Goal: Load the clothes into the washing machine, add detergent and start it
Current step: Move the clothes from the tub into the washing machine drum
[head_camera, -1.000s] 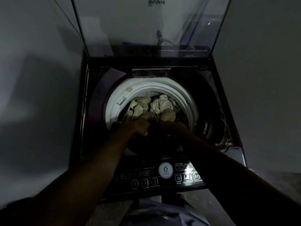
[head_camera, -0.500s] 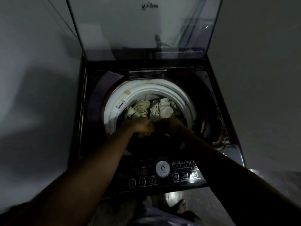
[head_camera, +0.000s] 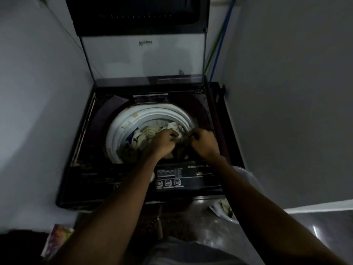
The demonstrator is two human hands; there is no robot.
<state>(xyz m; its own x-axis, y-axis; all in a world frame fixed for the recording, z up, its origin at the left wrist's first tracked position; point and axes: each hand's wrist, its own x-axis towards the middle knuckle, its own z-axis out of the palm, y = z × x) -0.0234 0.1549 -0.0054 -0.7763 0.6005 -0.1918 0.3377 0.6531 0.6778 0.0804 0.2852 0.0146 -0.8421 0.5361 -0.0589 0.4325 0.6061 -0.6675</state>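
I'm working over the dark top-loading washing machine [head_camera: 80, 150], whose glass lid [head_camera: 143, 58] stands raised at the back. The pale, crumpled cotton clothes [head_camera: 141, 136] lie heaped inside the round white-rimmed drum [head_camera: 122, 134], so loading is well under way. It may not be finished, though: a white plastic laundry basket [head_camera: 246, 180] on the floor at my right shows a bit of light fabric, so I judge at least one more piece is waiting. I see no detergent in the frame, and the dark control panel with its row of square buttons [head_camera: 168, 183] along the front edge is untouched by either hand, so the dosing and the start are both ahead of me, as far as I can judge.

My left hand [head_camera: 162, 143] is down in the drum with its fingers curled into the pale fabric, the grip clamped on a bunch of it. My right hand [head_camera: 203, 143] sits just beside it near the drum's right rim, fingers also curled tight; it seems to pinch darker cloth, though the light is dim there. The two hands are near each other but not touching.
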